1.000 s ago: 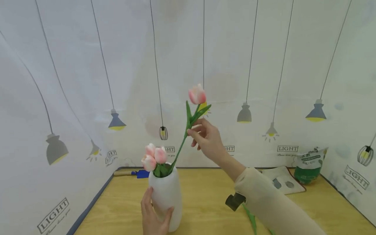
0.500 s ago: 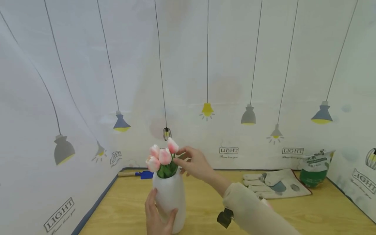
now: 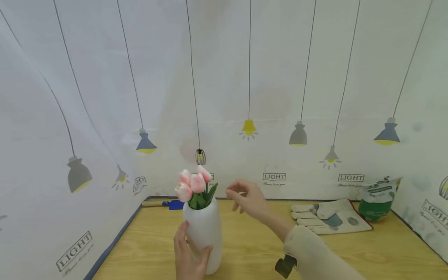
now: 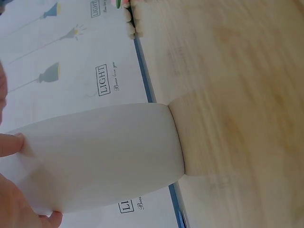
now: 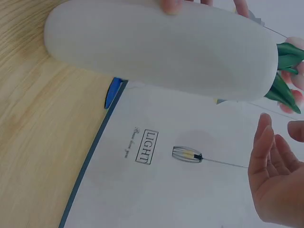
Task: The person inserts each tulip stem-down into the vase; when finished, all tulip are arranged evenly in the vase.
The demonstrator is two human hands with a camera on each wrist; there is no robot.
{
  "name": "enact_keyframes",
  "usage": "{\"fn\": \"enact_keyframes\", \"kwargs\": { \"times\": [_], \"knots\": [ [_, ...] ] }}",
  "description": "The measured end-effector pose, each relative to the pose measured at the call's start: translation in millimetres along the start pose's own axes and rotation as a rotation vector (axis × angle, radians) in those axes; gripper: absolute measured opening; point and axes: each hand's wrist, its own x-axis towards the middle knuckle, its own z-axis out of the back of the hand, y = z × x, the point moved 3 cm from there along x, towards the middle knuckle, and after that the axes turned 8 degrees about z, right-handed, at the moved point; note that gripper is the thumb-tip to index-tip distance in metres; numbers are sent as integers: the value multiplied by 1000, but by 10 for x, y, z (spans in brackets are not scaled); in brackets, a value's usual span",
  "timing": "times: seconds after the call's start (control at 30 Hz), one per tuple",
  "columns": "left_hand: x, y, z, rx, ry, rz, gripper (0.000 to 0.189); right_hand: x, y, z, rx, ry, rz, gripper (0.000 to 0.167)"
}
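Note:
A tall white vase point(image 3: 204, 233) stands upright on the wooden table, and several pink-and-white tulips point(image 3: 197, 182) with green leaves rise from its mouth. My left hand point(image 3: 189, 254) grips the vase low on its left side, thumb across the front. In the left wrist view its fingertips point(image 4: 54, 219) press on the smooth wall of the vase point(image 4: 104, 154). My right hand point(image 3: 249, 199) hovers to the right of the flowers, fingers loosely bent, holding nothing. The right wrist view shows this hand point(image 5: 275, 175) apart from the leaves point(image 5: 284, 92) at the vase mouth.
A blue-bladed hand trowel point(image 3: 175, 205) with a wooden handle lies at the back left. Light work gloves point(image 3: 329, 217) lie at the back right, beside a green-and-white bag point(image 3: 378, 200). Wall sheets printed with lamps point(image 3: 224, 77) enclose the table point(image 3: 252, 241).
My right hand has lowered a tulip into the vase among the others, let go of it and drawn back to the right. The left hand keeps its grip on the vase.

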Motion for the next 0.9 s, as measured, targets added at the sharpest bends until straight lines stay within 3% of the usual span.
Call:
{"fn": "enact_keyframes", "kwargs": {
  "times": [0.2,0.43,0.6,0.9],
  "knots": [
    [9,15,29,9,13,21,101,-264,-531,232,-114,88,-31,19],
    [-11,5,-4,-12,28,25,100,-676,-1026,671,-482,122,-246,10],
    [-15,9,-2,-20,14,13,100,-963,-1252,917,-658,130,-314,6],
    [-7,-10,-8,-40,19,1,99,-1403,-1625,986,-819,199,-474,40]
  ]
}}
